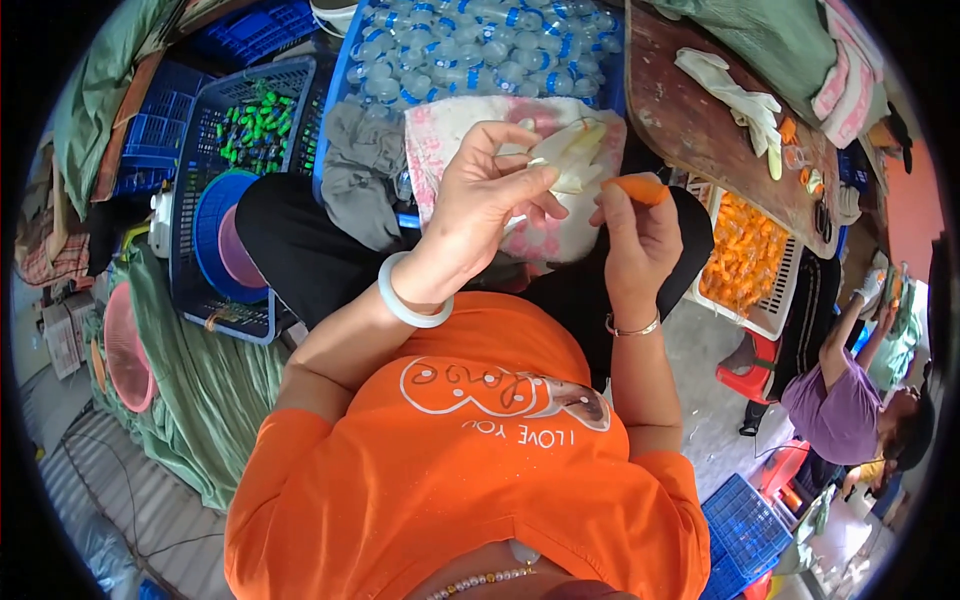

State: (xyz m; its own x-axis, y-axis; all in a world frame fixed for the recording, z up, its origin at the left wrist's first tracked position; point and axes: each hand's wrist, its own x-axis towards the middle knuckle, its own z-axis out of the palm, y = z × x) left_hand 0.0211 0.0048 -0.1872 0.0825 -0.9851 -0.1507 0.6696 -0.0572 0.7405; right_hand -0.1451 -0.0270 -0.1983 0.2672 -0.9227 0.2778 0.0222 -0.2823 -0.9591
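Head view: the largest item is the orange shirt (450,510), which carries white lettering (535,432), inverted in this view, on and beside outlined rounded shapes. Marks on a pale carton (70,340) at far left are too small to read.

The room is a cluttered work area with a grey floor (690,350). Green sheeting (200,390) lies at left. A co-worker in a purple top (835,412) is at far right.

A worn brown board (710,100) slopes at upper right and bears a second pale glove (740,95). The blue tub (337,85), front centre, contains clear rounded pieces with blue bands. The blue crate (236,326) at left contains green pieces; the white basket (785,290) at right contains orange ones. A pink-patterned towel (440,130) covers the tub's near edge.

Left hand (490,185): thumb and index finger pinch a pale glove (578,155) above the towel. Right hand (640,240): fingers curled, an orange piece (642,188) at the tips; whether worn or gripped cannot be determined.
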